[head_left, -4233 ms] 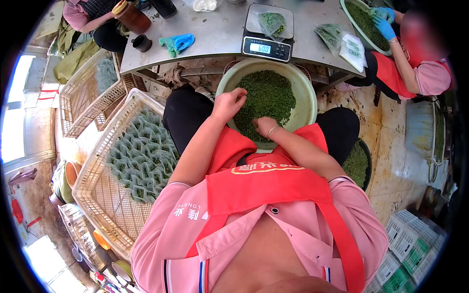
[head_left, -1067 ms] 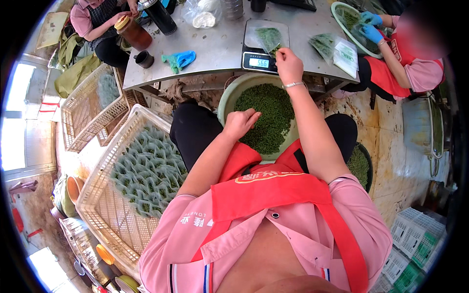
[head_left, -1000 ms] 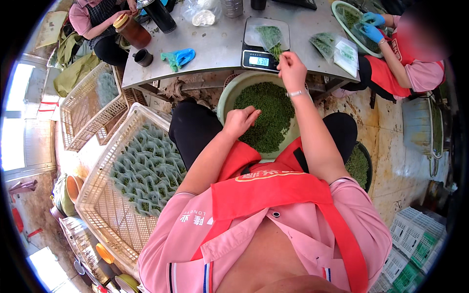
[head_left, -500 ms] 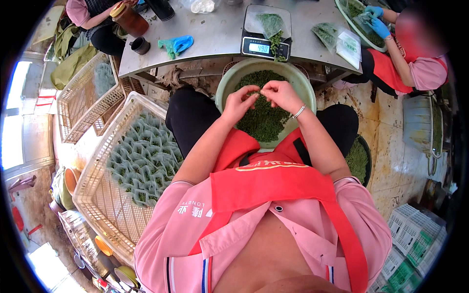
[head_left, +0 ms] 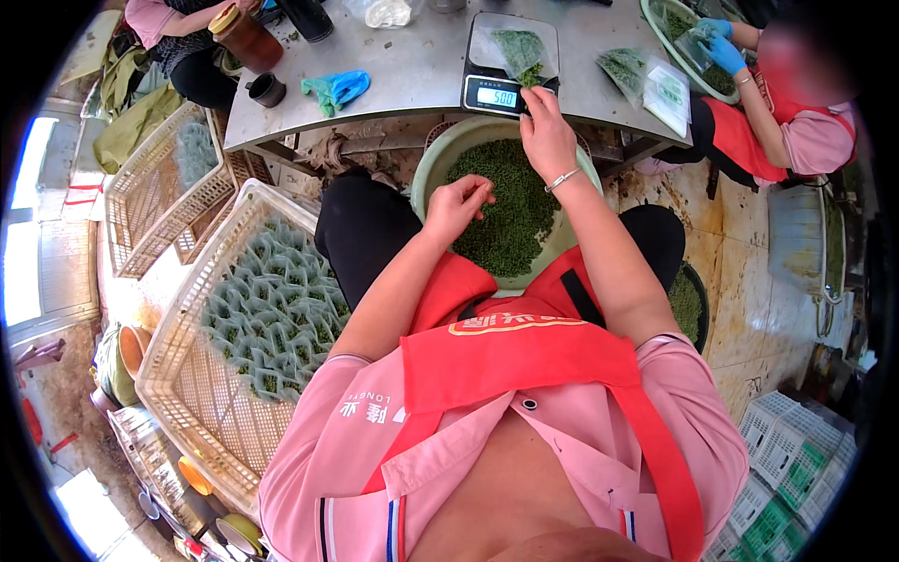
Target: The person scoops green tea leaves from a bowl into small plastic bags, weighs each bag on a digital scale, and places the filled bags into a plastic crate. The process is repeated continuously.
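Observation:
A light green basin (head_left: 574, 225) between my knees holds small green berries (head_left: 501, 211). My left hand (head_left: 453, 208) hangs over its left side, fingers curled and pressed together; what they hold, if anything, is too small to make out. My right hand (head_left: 551, 140) reaches up to the table edge, fingertips pinched on green sprigs (head_left: 531, 77) at the open end of a clear bag (head_left: 508, 45). That bag lies on a digital scale (head_left: 478, 96) with a lit display. To my left a white plastic crate (head_left: 187, 426) holds many upright filled bags (head_left: 272, 309).
The steel table (head_left: 393, 94) also carries a blue glove (head_left: 339, 89), brown jar (head_left: 251, 42), black cup (head_left: 267, 91) and more bags (head_left: 623, 75). Co-workers sit at left (head_left: 178, 28) and right (head_left: 787, 131), the right one gloved over a basin. A dark tub (head_left: 684, 304) stands right.
Half a second ago both hands were together over the basin; my right hand has since risen to the bag on the scale, while my left stayed over the basin. The display has changed.

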Demonstrator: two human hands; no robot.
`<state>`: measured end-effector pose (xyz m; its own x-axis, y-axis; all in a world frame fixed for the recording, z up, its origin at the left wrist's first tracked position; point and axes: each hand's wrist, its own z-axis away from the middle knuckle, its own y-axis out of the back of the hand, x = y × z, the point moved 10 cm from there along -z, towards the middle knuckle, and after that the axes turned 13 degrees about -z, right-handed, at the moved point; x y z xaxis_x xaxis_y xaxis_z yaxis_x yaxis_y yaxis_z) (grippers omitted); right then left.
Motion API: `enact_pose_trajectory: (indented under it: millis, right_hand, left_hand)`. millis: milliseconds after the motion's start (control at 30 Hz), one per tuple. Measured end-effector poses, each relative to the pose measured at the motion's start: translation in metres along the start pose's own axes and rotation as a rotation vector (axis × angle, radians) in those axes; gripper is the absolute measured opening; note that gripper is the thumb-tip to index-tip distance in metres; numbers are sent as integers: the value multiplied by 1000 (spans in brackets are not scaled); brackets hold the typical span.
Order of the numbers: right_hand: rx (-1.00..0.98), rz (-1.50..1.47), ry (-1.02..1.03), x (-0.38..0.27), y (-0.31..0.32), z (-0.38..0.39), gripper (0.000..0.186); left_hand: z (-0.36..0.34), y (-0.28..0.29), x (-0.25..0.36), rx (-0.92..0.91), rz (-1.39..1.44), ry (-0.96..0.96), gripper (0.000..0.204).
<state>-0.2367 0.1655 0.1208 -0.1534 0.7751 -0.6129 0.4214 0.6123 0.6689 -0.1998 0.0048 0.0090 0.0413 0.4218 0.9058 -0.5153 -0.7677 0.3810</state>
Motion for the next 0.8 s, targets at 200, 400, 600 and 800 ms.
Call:
enact_pose_trajectory:
  millis: [200,400,600,800]
  right_hand:
    - [-219,191,-137,11,-19,-55,43]
    - [-28,-34,-5,-4,9,-37,33]
    - [-583,-111,-115,21,-95,124,20]
    - [-1166,241,-126,74,-195,268,22]
  left_hand:
    - [-2,-3,1,16,-41,-18,22]
    - [-1,5,2,65,-35,-20,22]
    - [-7,23,-2,232,172,-14,22]
    - [-6,20,-11,184,96,22,21]
